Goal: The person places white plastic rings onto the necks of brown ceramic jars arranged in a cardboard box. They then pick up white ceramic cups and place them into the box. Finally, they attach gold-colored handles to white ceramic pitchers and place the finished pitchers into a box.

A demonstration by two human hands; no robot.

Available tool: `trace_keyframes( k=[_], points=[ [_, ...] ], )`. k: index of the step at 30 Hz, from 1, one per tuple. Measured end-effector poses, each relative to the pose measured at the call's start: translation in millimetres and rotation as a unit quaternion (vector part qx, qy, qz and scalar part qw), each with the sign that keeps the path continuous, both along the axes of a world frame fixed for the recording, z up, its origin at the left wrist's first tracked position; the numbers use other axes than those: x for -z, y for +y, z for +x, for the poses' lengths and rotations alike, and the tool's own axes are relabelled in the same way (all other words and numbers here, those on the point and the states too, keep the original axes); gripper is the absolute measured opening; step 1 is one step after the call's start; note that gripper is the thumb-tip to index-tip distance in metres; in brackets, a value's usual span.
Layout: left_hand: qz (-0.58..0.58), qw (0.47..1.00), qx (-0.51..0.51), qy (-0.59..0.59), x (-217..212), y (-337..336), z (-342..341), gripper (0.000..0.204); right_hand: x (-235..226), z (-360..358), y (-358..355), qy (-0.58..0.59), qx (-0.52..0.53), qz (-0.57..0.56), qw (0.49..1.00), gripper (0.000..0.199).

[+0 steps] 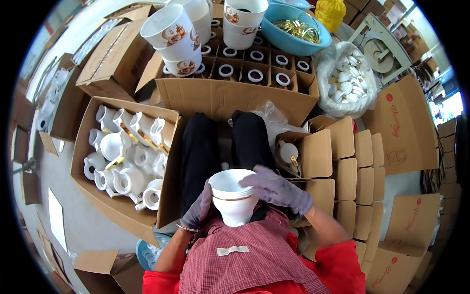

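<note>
A white flared plastic pot body stands in my lap, its wide round mouth facing up and a thin reddish-brown line below the rim. My left hand, in a grey-purple glove, is wrapped against its left side and steadies it. Gloved alike, my right hand reaches across the right edge of the mouth with its fingers stretched out over the rim; its thumb is hard to make out. The red checked apron lies under the pot body.
On my left, a carton holds several white jugs. Ahead stands a divided carton of ringed-neck cylinders, with stacked printed white shells and a blue basin on top. At right are a bag of white lids and cardboard dividers.
</note>
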State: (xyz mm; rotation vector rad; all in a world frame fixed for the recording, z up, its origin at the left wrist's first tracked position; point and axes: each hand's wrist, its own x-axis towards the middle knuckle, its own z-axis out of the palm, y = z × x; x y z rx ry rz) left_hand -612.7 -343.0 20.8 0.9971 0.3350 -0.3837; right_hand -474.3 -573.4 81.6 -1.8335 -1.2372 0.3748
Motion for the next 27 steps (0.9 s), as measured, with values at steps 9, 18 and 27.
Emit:
trace_keyframes(
  k=[9, 18, 27],
  points=[
    [0.029, 0.931, -0.22, -0.289, -68.5, 20.7, 51.2, 0.117, -89.0, 63.9, 21.3, 0.328, 0.183, 0.108, 0.921, 0.015],
    [0.154, 0.936, -0.272, -0.161, -0.8, 85.6, 93.0, 0.069, -78.5, 117.2, 42.3, 0.257, 0.093, 0.065, 0.96, 0.03],
    [0.003, 0.932, -0.337, -0.134, -12.2, 68.0, 143.3, 0.081, 99.8, 351.9, -0.2, -0.164, 0.317, -0.204, 0.912, 0.043]
  ],
)
